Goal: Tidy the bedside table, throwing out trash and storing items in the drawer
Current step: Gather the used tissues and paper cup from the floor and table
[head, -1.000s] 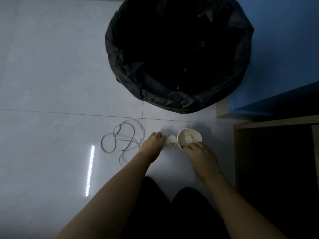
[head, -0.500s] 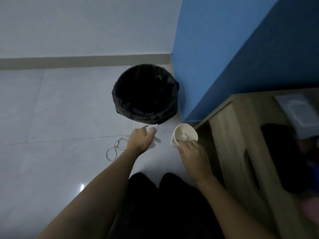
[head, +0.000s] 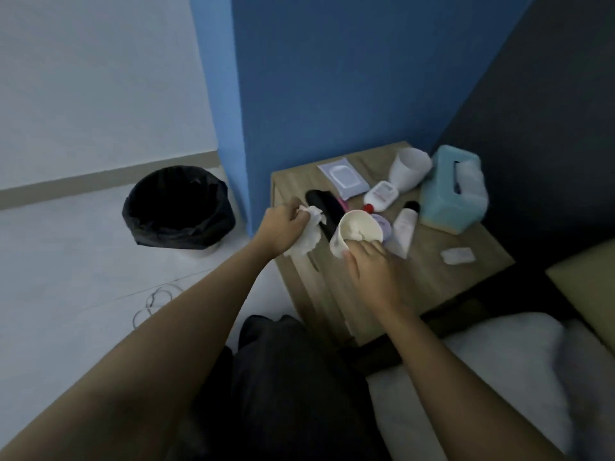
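Observation:
My left hand (head: 281, 224) grips a crumpled white tissue (head: 307, 236) above the left edge of the wooden bedside table (head: 429, 281). My right hand (head: 371, 267) holds a white paper cup (head: 357, 229) with a tissue wad inside, tilted toward me over the table. On the table lie a black case (head: 324, 202), a wipes pack (head: 342, 178), a small red-capped bottle (head: 381, 194), a white tube (head: 404, 227), a second paper cup (head: 409, 169), a teal tissue box (head: 449, 191) and a small white scrap (head: 457, 256). The black-lined trash bin (head: 176, 207) stands on the floor to the left.
A white cable (head: 154, 302) lies coiled on the pale floor near my left arm. A blue wall rises behind the table. A white pillow (head: 482, 377) and the bed lie at the lower right. My dark trousers fill the bottom centre.
The view rose from the floor by the bin to the table top. Both hands lifted the tissue and the cup off the floor and now hold them over the table.

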